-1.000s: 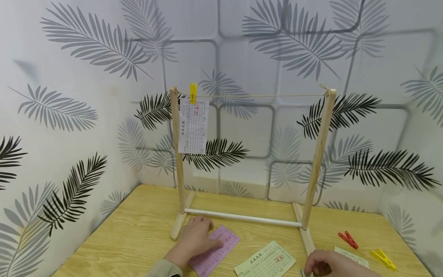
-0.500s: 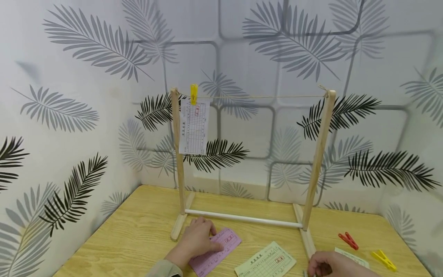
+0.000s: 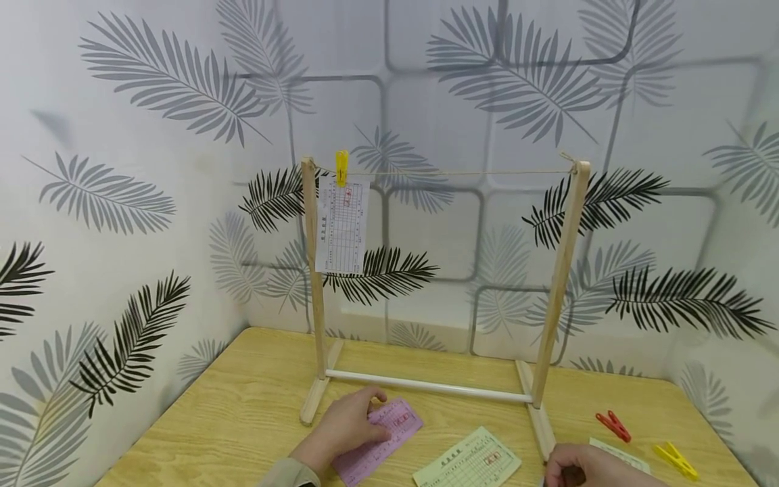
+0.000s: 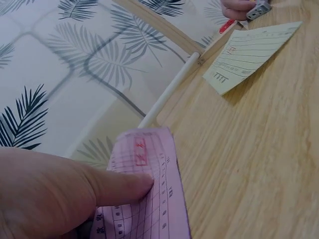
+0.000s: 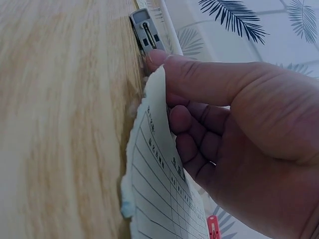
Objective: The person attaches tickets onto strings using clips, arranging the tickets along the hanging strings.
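Note:
In the head view my left hand holds a pink printed slip near the table's front. The left wrist view shows the thumb lying across this slip; my other fingers are mostly hidden there. At the lower right, my right hand pinches a grey clothespin by its end, low over the tabletop. A pale green slip with a ragged edge stands up beside that hand in the right wrist view. Between my hands lies another pale green slip.
A wooden frame with a string stands behind my hands. A white slip hangs at the string's left end from a yellow clothespin. Red and yellow clothespins lie at the right.
My right hand has shifted slightly to the right with the grey clothespin. The pink slip's far end has moved a little under my left hand.

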{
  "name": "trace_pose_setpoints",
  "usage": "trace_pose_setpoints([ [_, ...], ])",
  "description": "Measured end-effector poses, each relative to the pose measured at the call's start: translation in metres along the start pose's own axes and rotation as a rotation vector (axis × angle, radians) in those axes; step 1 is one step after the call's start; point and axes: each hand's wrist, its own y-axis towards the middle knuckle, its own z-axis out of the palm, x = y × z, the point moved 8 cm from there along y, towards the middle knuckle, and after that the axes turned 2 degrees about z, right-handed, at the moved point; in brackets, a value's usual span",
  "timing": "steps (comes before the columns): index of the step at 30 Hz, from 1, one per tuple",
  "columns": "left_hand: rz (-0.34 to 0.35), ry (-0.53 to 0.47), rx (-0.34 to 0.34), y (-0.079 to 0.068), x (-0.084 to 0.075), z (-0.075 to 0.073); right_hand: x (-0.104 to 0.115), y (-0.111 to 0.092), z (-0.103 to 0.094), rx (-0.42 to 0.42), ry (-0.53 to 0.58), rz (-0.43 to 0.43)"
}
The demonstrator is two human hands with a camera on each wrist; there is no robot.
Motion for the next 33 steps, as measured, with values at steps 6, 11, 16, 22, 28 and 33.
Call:
trace_pose_setpoints([
  [6,0.029,-0.159,0.011,0.003,0.009,0.002,0.0,0.001,0.002,0.022,-0.022,-0.013],
  [11,0.064,-0.2,-0.043,0.005,0.01,-0.004,0.001,0.0,0.003,0.047,0.011,-0.024],
  [16,0.042,-0.26,-0.097,0.008,0.012,-0.006,0.001,0.0,0.002,0.04,0.009,-0.012],
  [22,0.017,-0.323,-0.131,0.01,0.013,-0.008,-0.005,0.001,-0.002,0.029,-0.015,0.031],
  [28,0.014,-0.388,-0.137,0.011,0.014,-0.007,-0.005,0.001,-0.003,0.026,0.001,0.027],
  [33,0.016,-0.418,-0.143,0.011,0.014,-0.007,-0.004,0.0,-0.002,0.04,0.019,0.022],
])
